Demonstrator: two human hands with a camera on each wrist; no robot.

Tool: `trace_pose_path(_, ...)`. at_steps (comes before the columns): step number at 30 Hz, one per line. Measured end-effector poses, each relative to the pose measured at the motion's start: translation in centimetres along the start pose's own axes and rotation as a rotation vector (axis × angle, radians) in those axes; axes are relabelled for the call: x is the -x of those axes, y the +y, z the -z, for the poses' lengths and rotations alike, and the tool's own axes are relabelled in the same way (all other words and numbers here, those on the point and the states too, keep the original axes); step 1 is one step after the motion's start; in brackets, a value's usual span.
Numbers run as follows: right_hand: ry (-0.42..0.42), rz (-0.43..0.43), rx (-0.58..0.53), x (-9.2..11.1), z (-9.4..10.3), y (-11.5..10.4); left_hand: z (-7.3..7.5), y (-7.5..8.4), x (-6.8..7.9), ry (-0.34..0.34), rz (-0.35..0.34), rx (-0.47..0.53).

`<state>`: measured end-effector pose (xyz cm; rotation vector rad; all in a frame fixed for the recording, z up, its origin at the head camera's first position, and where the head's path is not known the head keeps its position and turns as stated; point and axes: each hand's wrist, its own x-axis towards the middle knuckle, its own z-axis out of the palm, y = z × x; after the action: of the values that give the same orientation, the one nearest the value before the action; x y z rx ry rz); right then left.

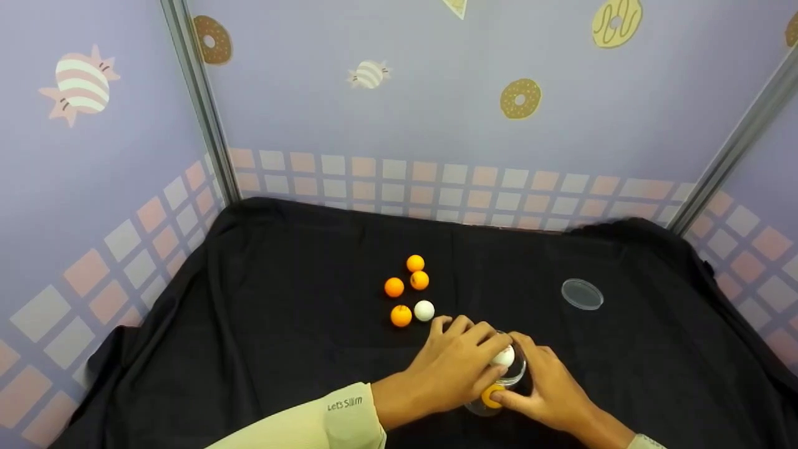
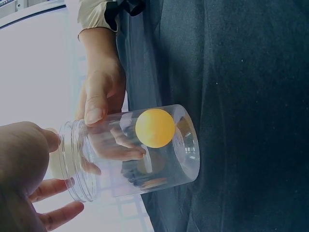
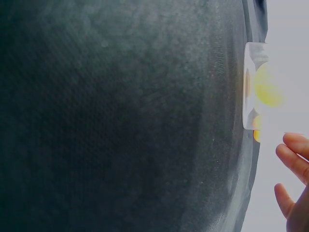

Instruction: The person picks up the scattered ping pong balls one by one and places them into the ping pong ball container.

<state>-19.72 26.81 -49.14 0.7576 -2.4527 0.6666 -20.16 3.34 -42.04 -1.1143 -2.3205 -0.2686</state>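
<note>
My left hand (image 1: pixel 458 358) pinches a white ping-pong ball (image 1: pixel 502 357) at the mouth of a clear plastic jar (image 2: pixel 145 169). The jar stands upright on the black cloth, and my right hand (image 1: pixel 552 386) grips its side, thumb on the near wall. Inside, near the bottom, lies an orange ping-pong ball (image 2: pixel 154 128). Beyond my left fingertips, another white ball (image 1: pixel 424 310) sits beside an orange ball (image 1: pixel 401 315). Three more orange balls (image 1: pixel 394 287) lie behind them. In the right wrist view, glare washes out most of the jar (image 3: pixel 248 87).
A clear round lid (image 1: pixel 582 294) lies flat on the black cloth (image 1: pixel 299 280) to the right of the jar. Patterned lilac wall panels (image 1: pixel 436 118) enclose the back and sides. The cloth hangs in folds along the left edge.
</note>
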Motion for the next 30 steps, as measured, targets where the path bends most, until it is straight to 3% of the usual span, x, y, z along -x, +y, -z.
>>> trace_pose_path(13, 0.001, 0.024, 0.016, -0.06, -0.03, 0.12, 0.0, 0.05, -0.05, -0.018, 0.001, 0.001)
trace_pose_path(20, 0.005, -0.014, 0.01, 0.06, -0.03, -0.02, -0.05, 0.07, -0.01, -0.026, 0.001, 0.002)
trace_pose_path(30, 0.009, -0.005, 0.021, 0.09, -0.02, -0.12, -0.06, 0.0, 0.02, -0.029, -0.002, 0.003)
